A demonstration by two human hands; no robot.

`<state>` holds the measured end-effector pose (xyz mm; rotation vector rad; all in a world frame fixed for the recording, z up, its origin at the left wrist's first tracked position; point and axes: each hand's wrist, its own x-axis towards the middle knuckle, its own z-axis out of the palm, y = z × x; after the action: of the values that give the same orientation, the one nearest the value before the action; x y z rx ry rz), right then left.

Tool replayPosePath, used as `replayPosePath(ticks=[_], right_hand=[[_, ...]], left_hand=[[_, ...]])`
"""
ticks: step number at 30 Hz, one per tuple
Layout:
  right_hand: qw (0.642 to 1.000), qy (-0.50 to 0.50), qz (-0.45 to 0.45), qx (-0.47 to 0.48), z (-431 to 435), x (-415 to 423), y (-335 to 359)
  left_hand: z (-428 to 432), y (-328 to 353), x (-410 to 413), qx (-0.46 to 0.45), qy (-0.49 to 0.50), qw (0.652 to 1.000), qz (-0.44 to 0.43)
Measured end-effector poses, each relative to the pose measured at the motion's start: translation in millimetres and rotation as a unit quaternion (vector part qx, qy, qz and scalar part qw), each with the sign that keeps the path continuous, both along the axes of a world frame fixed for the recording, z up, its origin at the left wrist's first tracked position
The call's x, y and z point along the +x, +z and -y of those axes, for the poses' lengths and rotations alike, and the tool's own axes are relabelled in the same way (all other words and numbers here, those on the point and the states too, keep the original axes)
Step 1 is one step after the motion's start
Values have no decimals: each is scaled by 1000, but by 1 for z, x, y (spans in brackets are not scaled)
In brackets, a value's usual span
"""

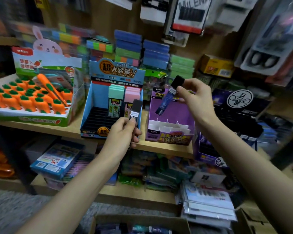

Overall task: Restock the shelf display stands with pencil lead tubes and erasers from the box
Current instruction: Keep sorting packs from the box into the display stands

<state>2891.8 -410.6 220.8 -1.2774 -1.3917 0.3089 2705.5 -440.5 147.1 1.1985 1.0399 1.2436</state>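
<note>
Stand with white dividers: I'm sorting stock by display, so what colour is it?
The stand is purple, clearest in the head view.

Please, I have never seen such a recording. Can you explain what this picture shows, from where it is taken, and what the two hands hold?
There is no machine here. A person wears one wide-angle camera on the head, so you look forward and down at their two bare arms. The left hand holds a flat dark tube of pencil leads with a white label in front of the blue cardboard display stand, where mint and pink capped tubes already stand. The right hand pinches a blue-purple tube with a black cap, tilted, above the purple display stand with white dividers. Both stands sit on a wooden shelf, beside a tray of orange carrot-shaped erasers. At the bottom edge is an open brown cardboard box holding more stock.
</note>
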Motion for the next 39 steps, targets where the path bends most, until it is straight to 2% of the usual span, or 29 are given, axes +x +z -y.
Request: replayPosePath(ticks=[5, 9, 15, 17, 23, 33, 36, 39], right_hand=[[999, 6, 30, 23, 26, 32, 10], [997, -17, 70, 2, 66, 82, 1], [996, -85, 21, 5, 106, 135, -19], [995, -101, 19, 7, 105, 137, -31], [997, -60, 51, -23, 79, 126, -46], [991, -42, 91, -85, 63, 124, -58], [988, -76, 93, -100, 61, 118, -65], [981, -113, 130, -92, 59, 114, -62]], left_hand=[[2, 2, 24, -2, -33, 999, -15], [12, 2, 50, 6, -56, 998, -30], [24, 1, 88, 10, -97, 995, -19], [27, -2, 99, 4, -103, 995, -15], [29, -10, 121, -11, -96, 995, -9], [27, -18, 122, -17, -77, 997, -8], [30, -22, 124, -14, -85, 996, -7], [32, -25, 126, 11, -105, 994, -19]])
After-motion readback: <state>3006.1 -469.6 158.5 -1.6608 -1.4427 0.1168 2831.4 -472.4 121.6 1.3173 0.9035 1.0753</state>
